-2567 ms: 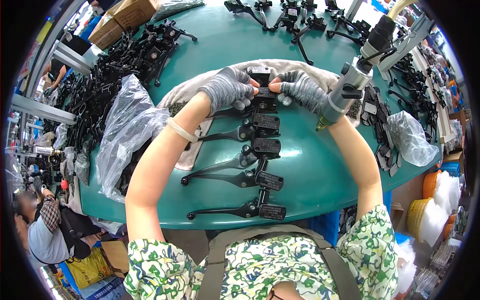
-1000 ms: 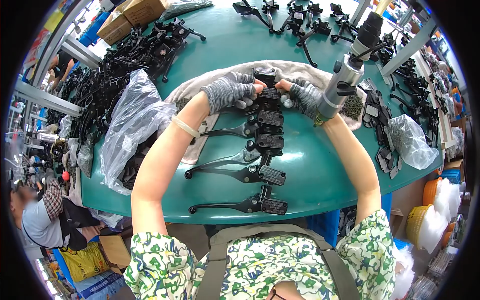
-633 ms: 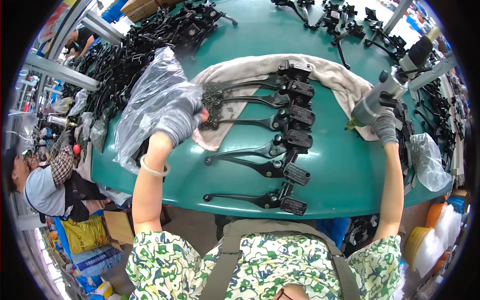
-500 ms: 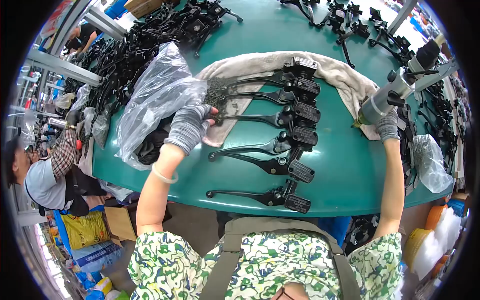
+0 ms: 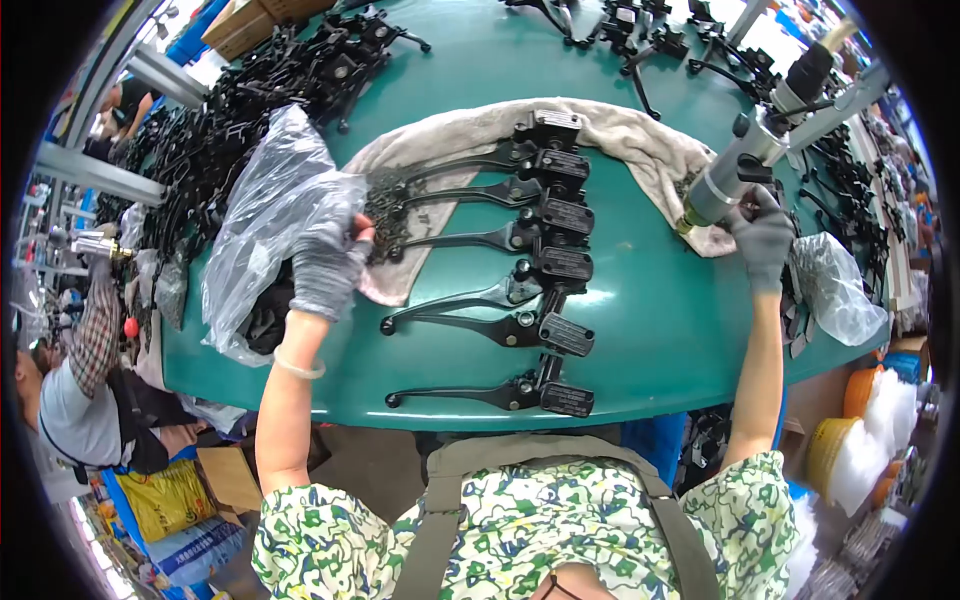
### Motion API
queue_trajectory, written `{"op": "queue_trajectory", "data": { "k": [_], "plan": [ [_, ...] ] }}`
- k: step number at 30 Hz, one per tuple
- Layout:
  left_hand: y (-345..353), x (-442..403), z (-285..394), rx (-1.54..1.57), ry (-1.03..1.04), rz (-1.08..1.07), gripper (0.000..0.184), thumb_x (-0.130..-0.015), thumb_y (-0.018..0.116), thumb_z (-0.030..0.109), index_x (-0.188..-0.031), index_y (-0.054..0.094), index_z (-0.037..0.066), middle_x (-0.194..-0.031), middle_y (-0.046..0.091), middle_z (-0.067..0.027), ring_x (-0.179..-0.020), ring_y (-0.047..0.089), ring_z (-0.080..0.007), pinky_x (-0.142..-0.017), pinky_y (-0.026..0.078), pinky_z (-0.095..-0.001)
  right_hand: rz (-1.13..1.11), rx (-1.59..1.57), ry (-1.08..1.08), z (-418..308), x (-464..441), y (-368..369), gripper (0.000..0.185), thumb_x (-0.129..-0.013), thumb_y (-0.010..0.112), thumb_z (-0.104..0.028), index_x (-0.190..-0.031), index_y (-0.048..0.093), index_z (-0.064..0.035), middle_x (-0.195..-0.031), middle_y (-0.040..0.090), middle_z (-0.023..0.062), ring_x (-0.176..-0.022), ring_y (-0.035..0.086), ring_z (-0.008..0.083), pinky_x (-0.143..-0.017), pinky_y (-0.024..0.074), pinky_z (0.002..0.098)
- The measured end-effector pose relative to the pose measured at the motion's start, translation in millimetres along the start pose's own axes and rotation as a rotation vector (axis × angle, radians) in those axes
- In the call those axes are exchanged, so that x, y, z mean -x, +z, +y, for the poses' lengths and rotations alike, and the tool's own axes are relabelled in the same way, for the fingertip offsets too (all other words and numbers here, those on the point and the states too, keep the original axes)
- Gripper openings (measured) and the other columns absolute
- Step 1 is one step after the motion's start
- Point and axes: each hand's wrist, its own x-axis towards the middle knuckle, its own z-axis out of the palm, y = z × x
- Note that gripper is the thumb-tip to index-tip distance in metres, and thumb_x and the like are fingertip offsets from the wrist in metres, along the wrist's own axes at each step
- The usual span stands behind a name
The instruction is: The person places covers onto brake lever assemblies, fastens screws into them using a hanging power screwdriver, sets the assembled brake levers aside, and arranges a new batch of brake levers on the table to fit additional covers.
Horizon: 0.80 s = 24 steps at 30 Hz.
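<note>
My left hand [image 5: 332, 262], in a grey knit glove with bare fingertips, is at the edge of a pile of small dark screws [image 5: 386, 200], beside a clear plastic bag [image 5: 265, 215]. Its fingers are curled together; anything between them is hidden. My right hand [image 5: 766, 240], gloved and slightly blurred, has its fingers curled against a silver and black power screwdriver [image 5: 722, 188], whose tip points down left. Between my hands, several black brake levers with master cylinders [image 5: 568, 262] stand in a column, handles pointing left.
A pale cloth [image 5: 440, 140] curves across the green table [image 5: 640, 330] behind the levers. Black lever parts [image 5: 270, 90] are heaped at the back left, with more [image 5: 640, 40] at the back. Another plastic bag [image 5: 838, 290] lies right. A co-worker [image 5: 85, 390] is at the far left.
The whole view has shifted, so the table things appear further left. My left hand has drawn slightly away from the screws, its fingers more curled. My right hand has moved slightly around the screwdriver.
</note>
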Motion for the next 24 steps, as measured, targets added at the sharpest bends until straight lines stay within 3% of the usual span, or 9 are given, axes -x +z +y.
{"op": "queue_trajectory", "data": {
  "k": [4, 6, 8, 10, 11, 12, 14, 17, 24],
  "plan": [
    [-7.8, -5.2, -3.9, 0.073, -0.097, -0.006, 0.007, -0.082, 0.069, 0.007, -0.088, 0.067, 0.004, -0.072, 0.066, -0.01, -0.063, 0.06, -0.0161, -0.064, 0.049, -0.0313, 0.103, -0.359, 0.153, -38.2, 47.9, -36.6, 0.008, -0.079, 0.071, -0.004, -0.086, 0.068, -0.0058, -0.068, 0.06, -0.0055, -0.061, 0.051, 0.0011, -0.057, 0.0437, 0.019],
    [-3.9, -13.6, -1.6, -0.03, -0.093, -0.056, 0.01, -0.082, 0.069, 0.008, -0.091, 0.067, 0.002, -0.071, 0.066, -0.0078, -0.065, 0.06, -0.0139, -0.067, 0.049, -0.0308, 0.044, -0.218, -0.143, -74.7, 55.8, -43.4, 0.009, -0.078, 0.07, -0.001, -0.085, 0.068, -0.0059, -0.069, 0.061, -0.0032, -0.061, 0.053, 0.0029, -0.057, 0.0447, 0.0198],
    [4.0, -20.1, 3.9, 0.045, 0.027, -0.035, 0.011, -0.085, 0.068, 0.008, -0.093, 0.068, 0.002, -0.07, 0.064, -0.0039, -0.061, 0.057, -0.0097, -0.059, 0.047, -0.0268, -0.144, -0.274, -0.202, -102.5, 58.6, -31.5, 0.013, -0.076, 0.071, -0.002, -0.087, 0.067, -0.0061, -0.073, 0.062, 0.0017, -0.062, 0.058, 0.0074, -0.057, 0.048, 0.0233],
    [0.0, -27.5, 53.4, 0.483, -0.315, -0.204, 0.01, -0.086, 0.066, 0.007, -0.093, 0.068, 0.0, -0.071, 0.065, -0.0043, -0.058, 0.058, -0.0093, -0.053, 0.047, -0.0228, -0.253, -0.299, -0.348, -120.1, 49.0, -7.0, 0.015, -0.076, 0.07, -0.005, -0.09, 0.063, -0.0049, -0.075, 0.062, 0.0054, -0.063, 0.062, 0.0143, -0.056, 0.0501, 0.0281],
    [-0.5, -32.2, 67.6, 0.638, -0.354, -0.343, 0.012, -0.088, 0.065, 0.006, -0.097, 0.068, -0.002, -0.074, 0.065, -0.0017, -0.057, 0.055, -0.0048, -0.048, 0.044, -0.0175, -0.278, -0.302, -0.436, -122.5, 43.0, 10.5, 0.016, -0.077, 0.068, -0.007, -0.092, 0.061, -0.0042, -0.076, 0.062, 0.007, -0.064, 0.064, 0.0182, -0.055, 0.0507, 0.0308],
    [3.3, -33.7, 86.2, 0.761, -0.254, -0.383, 0.016, -0.088, 0.065, 0.007, -0.1, 0.067, -0.003, -0.076, 0.065, -0.0029, -0.057, 0.056, -0.0052, -0.049, 0.045, -0.0174, -0.259, -0.194, -0.518, -125.1, 35.7, 22.3, 0.016, -0.078, 0.068, -0.007, -0.093, 0.062, -0.005, -0.076, 0.062, 0.0065, -0.063, 0.063, 0.0183, -0.053, 0.0499, 0.031],
    [18.0, -37.4, 114.0, 0.926, -0.268, -0.474, 0.018, -0.089, 0.066, 0.012, -0.102, 0.067, 0.0, -0.08, 0.067, -0.003, -0.059, 0.056, -0.0033, -0.048, 0.044, -0.0161, -0.218, 0.018, -0.684, -129.4, 23.8, 39.7, 0.017, -0.079, 0.067, -0.008, -0.095, 0.063, -0.0067, -0.076, 0.061, 0.0056, -0.06, 0.062, 0.0184, -0.05, 0.0485, 0.0314],
    [34.9, -54.0, 135.7, 0.913, -0.31, -0.627, 0.022, -0.088, 0.067, 0.017, -0.103, 0.067, 0.001, -0.084, 0.068, -0.0029, -0.06, 0.057, -0.0019, -0.049, 0.046, -0.015, -0.273, 0.239, -0.767, -130.1, 19.8, 47.1, 0.021, -0.082, 0.063, -0.015, -0.101, 0.061, -0.0062, -0.077, 0.058, 0.0065, -0.062, 0.061, 0.0231, -0.048, 0.0483, 0.0352],
    [47.4, -76.8, 132.4, 0.864, -0.365, -0.792, 0.019, -0.087, 0.067, 0.013, -0.1, 0.068, 0.0, -0.079, 0.067, -0.0045, -0.058, 0.059, -0.0067, -0.047, 0.049, -0.0186, -0.362, 0.359, -1.007, -125.5, 15.6, 39.5, 0.025, -0.084, 0.058, -0.012, -0.107, 0.06, -0.004, -0.082, 0.056, 0.0071, -0.066, 0.061, 0.0214, -0.049, 0.05, 0.0325]
  ]
}}
